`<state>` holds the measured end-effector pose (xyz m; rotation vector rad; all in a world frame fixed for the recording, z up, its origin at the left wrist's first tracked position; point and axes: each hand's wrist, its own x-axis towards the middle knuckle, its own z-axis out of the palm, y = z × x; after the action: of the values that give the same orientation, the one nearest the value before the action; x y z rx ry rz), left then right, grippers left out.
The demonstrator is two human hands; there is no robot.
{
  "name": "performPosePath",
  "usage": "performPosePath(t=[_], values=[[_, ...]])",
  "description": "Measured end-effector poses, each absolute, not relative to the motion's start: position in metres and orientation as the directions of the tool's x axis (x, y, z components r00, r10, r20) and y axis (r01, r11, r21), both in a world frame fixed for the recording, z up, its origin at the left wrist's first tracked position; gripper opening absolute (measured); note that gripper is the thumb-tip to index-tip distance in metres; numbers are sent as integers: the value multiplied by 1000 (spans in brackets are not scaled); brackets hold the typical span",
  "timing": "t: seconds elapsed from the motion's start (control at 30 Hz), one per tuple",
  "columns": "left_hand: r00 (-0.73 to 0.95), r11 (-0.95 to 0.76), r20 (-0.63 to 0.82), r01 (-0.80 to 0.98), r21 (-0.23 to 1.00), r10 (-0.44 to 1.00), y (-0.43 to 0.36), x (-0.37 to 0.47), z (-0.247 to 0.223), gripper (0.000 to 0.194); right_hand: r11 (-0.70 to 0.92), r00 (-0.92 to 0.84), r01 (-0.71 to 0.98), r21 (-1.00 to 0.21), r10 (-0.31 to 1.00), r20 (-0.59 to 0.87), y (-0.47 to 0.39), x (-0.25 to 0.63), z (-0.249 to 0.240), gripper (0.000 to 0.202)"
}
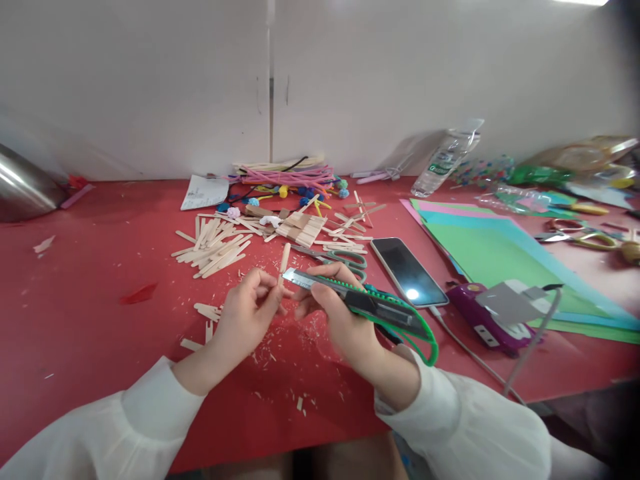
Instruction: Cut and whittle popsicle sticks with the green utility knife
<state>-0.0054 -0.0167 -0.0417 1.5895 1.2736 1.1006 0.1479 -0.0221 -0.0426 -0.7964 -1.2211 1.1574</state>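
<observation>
One slim, round-ended stick of pale wood (285, 259) stood nearly upright between both hands, its lower part pinched in the left hand (251, 308), its top jutting above. The right hand (345, 317) gripped a black-and-green utility knife (387, 312), whose silver blade (296, 277) reached leftward to the stick. Pale wood shavings (300, 403) littered the red tabletop (75, 287) below.

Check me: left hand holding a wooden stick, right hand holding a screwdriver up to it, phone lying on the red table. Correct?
Not quite: the head view shows the right hand holding a green-and-black utility knife up to the wooden stick, not a screwdriver. The rest stands: left hand holding the stick, phone lying on the red table.
</observation>
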Motion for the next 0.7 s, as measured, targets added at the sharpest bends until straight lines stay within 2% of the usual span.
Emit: performPosePath(t=[0.07,0.13,0.2,0.27,0.37,0.43,0.5,0.57,0.63,0.7], values=[[117,-133,110,218,967,987,-16,-6,-42,21,298,-73,-168,-940,947,314,-24,150,-40,5],[107,-92,74,167,982,991,-14,-8,-42,23,392,-89,-12,-920,916,392,-26,154,-37,8],[85,-61,49,134,989,995,-13,-11,-42,25,532,-53,172,-829,845,532,-25,159,-36,16],[63,-41,34,116,992,997,-12,-13,-42,25,606,-100,326,-726,785,611,-21,163,-37,21],[42,-32,28,112,993,999,-11,-15,-41,24,619,-251,409,-671,783,570,-13,168,-41,15],[38,-41,36,125,991,999,-12,-16,-39,23,546,-325,421,-725,836,441,-10,169,-44,19],[26,-41,37,153,987,999,-13,-17,-36,21,484,-424,412,-772,852,307,-9,169,-46,35],[10,-40,39,191,981,999,-13,-17,-33,18,464,-490,368,-806,833,256,-8,170,-45,46],[-4,-56,58,230,972,998,-14,-18,-32,16,416,-485,252,-874,835,258,-5,170,-44,47],[-9,-81,87,272,959,996,-15,-19,-32,16,291,-448,48,-956,861,240,-1,171,-43,38]])
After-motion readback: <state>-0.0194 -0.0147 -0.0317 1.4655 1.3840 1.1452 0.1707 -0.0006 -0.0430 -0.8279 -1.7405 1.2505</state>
